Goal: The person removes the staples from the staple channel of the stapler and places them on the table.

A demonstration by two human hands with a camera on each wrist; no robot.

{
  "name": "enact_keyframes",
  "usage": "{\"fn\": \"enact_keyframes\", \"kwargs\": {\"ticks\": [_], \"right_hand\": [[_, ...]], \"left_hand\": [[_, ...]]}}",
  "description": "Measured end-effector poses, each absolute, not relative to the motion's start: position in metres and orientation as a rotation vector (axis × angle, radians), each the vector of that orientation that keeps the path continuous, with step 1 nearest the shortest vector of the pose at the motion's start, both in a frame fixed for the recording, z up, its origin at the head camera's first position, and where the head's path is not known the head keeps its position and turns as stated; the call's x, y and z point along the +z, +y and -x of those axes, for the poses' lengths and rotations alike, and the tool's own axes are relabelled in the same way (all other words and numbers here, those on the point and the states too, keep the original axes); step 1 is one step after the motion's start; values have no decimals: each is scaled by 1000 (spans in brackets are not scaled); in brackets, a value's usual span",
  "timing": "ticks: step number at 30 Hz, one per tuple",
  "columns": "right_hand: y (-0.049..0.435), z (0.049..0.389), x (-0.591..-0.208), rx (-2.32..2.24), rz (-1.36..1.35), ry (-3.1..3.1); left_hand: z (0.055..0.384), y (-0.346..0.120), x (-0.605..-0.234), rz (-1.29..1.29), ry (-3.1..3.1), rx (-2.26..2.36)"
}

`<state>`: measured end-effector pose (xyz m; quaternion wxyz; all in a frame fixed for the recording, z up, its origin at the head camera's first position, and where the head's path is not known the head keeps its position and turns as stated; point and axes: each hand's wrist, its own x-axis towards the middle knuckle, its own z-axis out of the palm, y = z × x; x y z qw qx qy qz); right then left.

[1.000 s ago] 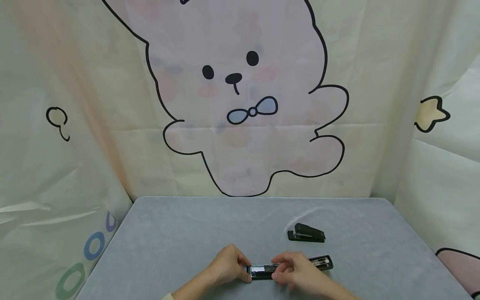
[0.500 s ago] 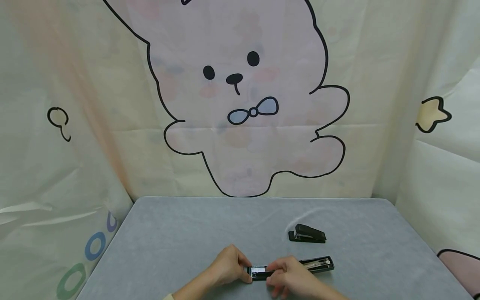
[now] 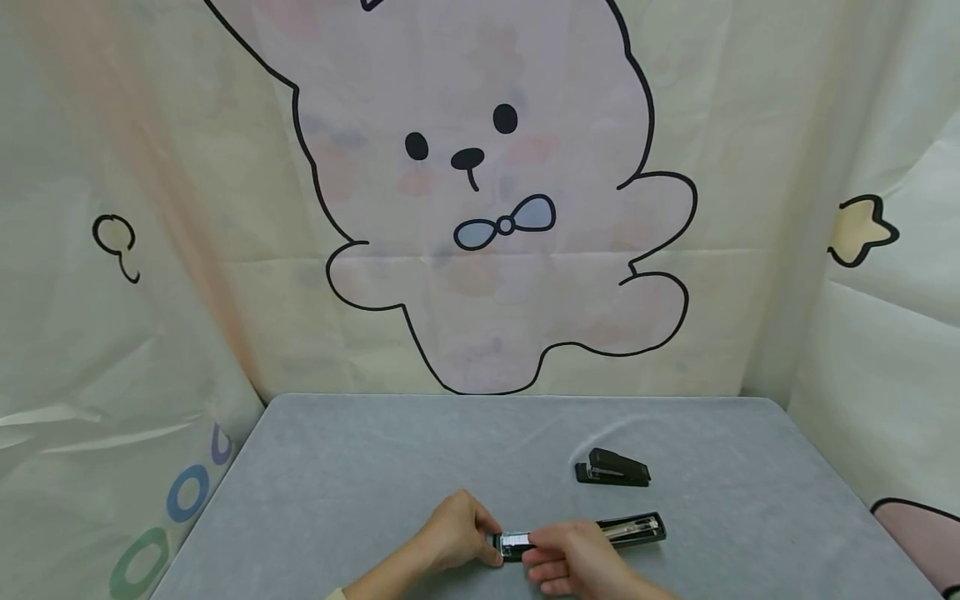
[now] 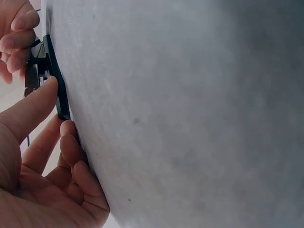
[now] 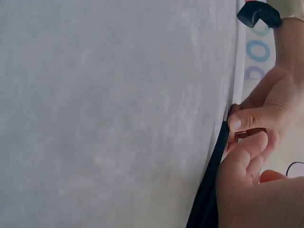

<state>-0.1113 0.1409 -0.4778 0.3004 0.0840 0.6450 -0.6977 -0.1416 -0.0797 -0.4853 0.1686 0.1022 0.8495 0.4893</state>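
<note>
A black stapler [image 3: 633, 530], swung wide open into a long strip, lies on the grey table; pale metal shows inside it. My left hand [image 3: 461, 533] pinches its left end between thumb and forefinger. Over its middle, my right hand [image 3: 573, 554] grips at the inner part with thumb and forefinger, the other fingers curled below; this hand hides that stretch. In the left wrist view the stapler's base [image 4: 58, 80] runs along the cloth under my left thumb. The right wrist view shows its dark side [image 5: 209, 185] beside my right hand.
A second, smaller black stapler [image 3: 613, 468] stands behind the open one, its upper arm raised. Grey cloth covers the table [image 3: 360, 450]. A printed curtain [image 3: 480, 292] hangs at the back and sides. A dark band [image 5: 259, 14] circles the left wrist.
My right hand has slid left along the stapler towards my left hand, uncovering more of the right half. The left hand keeps its hold on the left end.
</note>
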Motion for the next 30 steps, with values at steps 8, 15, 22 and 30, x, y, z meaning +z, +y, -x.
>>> {"fn": "enact_keyframes", "kwargs": {"ticks": [8, 15, 22, 30], "right_hand": [[131, 111, -477, -1829, -288, 1789], [129, 110, -473, -1801, -332, 1892], [131, 112, -473, -1763, -385, 1813], [131, 110, -475, -1817, -409, 1753]], "left_hand": [[142, -80, -486, -290, 2403, 1397], [143, -80, -486, -283, 2407, 1378], [142, -81, -486, -280, 2392, 1381], [142, -81, -486, -282, 2400, 1385]]}}
